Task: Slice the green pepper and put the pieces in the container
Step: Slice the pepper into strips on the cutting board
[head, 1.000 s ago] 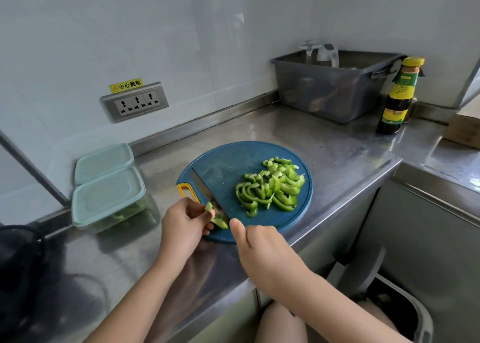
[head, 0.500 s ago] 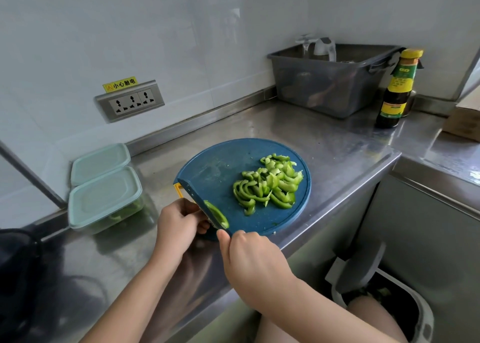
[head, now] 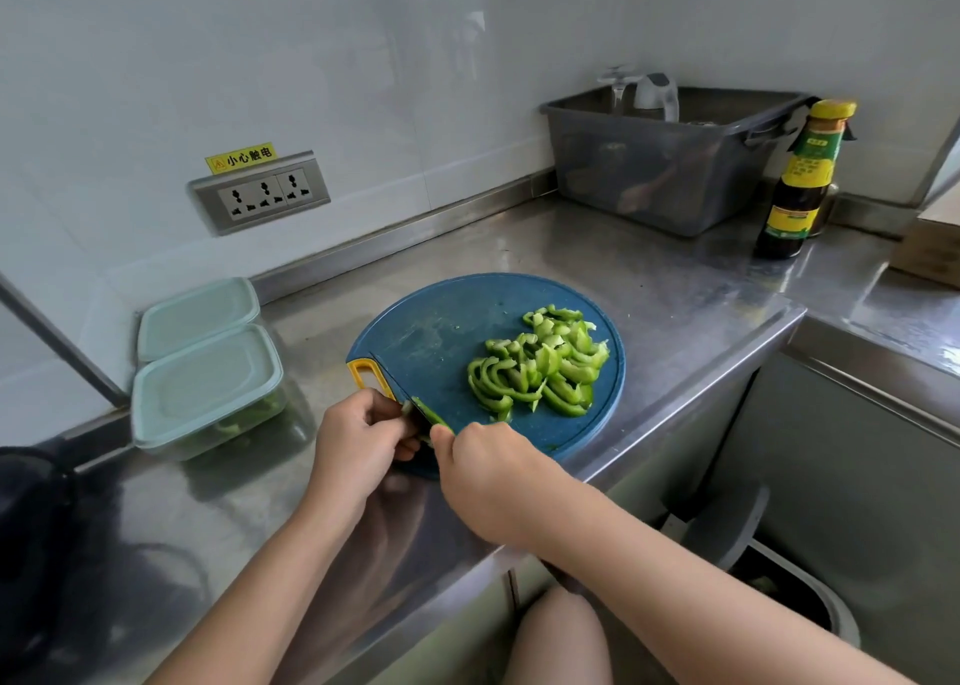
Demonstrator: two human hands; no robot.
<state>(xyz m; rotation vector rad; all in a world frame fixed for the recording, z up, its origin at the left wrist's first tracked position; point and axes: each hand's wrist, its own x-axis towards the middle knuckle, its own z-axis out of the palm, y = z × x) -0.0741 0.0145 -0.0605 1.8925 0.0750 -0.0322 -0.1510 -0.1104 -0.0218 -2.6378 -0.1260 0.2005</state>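
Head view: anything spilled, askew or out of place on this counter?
Nothing spilled or damaged. Pepper slices lie piled on the cutting board, close to the front edge of the counter. The near container, holding green pieces, has its lid on.

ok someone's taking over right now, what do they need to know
Left hand pinches the uncut pepper piece at the board's near edge.
Right hand grips the knife, blade on that piece.
Done: slices piled on the board.
Left: finish cutting, open the lidded container, move slices in.
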